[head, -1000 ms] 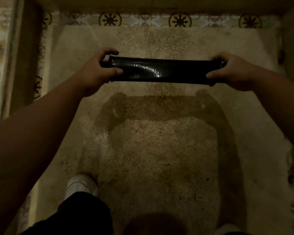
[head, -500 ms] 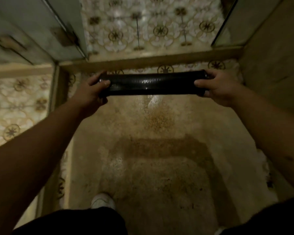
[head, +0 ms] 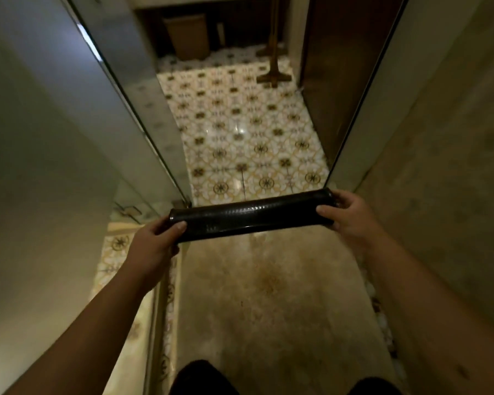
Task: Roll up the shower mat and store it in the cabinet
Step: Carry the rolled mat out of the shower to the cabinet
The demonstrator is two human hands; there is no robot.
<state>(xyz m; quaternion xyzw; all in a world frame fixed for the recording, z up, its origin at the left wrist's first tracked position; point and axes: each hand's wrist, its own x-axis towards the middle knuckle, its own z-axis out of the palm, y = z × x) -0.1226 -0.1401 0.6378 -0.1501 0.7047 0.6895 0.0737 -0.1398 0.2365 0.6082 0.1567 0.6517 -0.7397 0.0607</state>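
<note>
Light is dim from my seat; much of the frame is murky. Both forearms run off the bottom edge, and two dark patches at the lower edge are cut off too. Their cloth I cannot read.

The rolled shower mat (head: pixel 251 218) is a tight black tube, glossy, with a fine embossed texture catching small highlights. It is held level in the air across the doorway, slightly higher at its right end, above the seam where the stall floor (head: pixel 268 295) meets the patterned tile floor (head: pixel 246 132). The tube's far side and both end openings are hidden.

My left hand (head: pixel 154 243) is curled around the left end, thumb lying on top, remaining fingers tucked underneath out of sight. My right hand (head: pixel 348 218) is wrapped around the right end, thumb over the near face, fingers closed behind the roll.

The stall floor is mottled beige, speckled, with a browner stain near its middle. The tile beyond is white with gold-brown floral medallions and a shiny glare spot. A glass panel (head: pixel 131 115) with a thin metal edge stands left; a dark wooden door (head: pixel 322 81) stands right. Far back, a tan bin (head: pixel 187 35) and a wooden-handled tool (head: pixel 274 72) are blurred; its head I cannot identify.
</note>
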